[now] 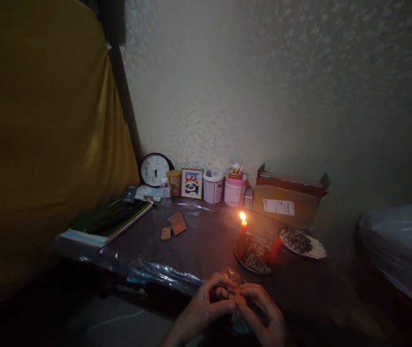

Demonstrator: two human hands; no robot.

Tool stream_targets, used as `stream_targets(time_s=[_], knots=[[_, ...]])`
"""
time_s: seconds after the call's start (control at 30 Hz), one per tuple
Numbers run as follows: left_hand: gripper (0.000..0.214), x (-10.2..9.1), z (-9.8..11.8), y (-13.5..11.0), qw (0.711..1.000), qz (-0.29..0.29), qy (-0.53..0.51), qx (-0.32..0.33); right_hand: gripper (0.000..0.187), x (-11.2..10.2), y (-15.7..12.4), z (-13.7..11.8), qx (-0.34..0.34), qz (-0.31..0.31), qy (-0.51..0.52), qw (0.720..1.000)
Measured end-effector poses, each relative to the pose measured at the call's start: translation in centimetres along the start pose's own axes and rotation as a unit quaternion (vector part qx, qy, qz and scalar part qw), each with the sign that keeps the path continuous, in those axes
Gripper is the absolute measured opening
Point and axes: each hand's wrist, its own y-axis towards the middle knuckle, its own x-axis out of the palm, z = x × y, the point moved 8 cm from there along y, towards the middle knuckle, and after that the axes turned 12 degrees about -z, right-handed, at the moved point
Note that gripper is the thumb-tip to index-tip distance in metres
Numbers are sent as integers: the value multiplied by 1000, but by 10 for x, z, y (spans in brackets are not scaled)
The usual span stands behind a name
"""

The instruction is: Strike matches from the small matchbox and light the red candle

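Low at the front edge of the table, my left hand (213,299) and my right hand (261,308) meet with bent fingers. Between their fingertips is a small brown cardboard box (237,297), the size of a matchbox; fingers partly cover it. Just beyond them, a round metal plate (239,262) holds a lit red candle (244,233) standing upright and a second, tilted red candle (275,249), with dark and pale bits between. Similar small brown boxes, a stack (178,224) and a single one (166,233), lie left of the plate.
A second plate (281,234) with white sticks and dark bits lies right. Along the wall stand a clock (155,169), a framed panda picture (192,183), two tubs (213,187) and an open carton (287,200). Books (110,221) lie left beside a yellow curtain (46,144).
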Motion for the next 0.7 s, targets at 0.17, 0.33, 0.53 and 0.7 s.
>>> stream_targets(time_s=[0.17, 0.33, 0.53, 0.7], knots=[[36, 0, 1, 0, 1000, 0, -2, -7, 17, -2, 0, -2, -10, 11, -12, 1000], [35, 1, 3, -1, 1000, 1, -5, -6, 16, -1, 0, 3, -9, 10, -12, 1000], [35, 0, 3, -1, 1000, 1, -7, -7, 17, -2, 3, 3, -7, 22, -12, 1000], [34, -4, 2, 0, 1000, 12, -10, 0, 17, 0, 5, 5, -4, 21, -2, 1000]])
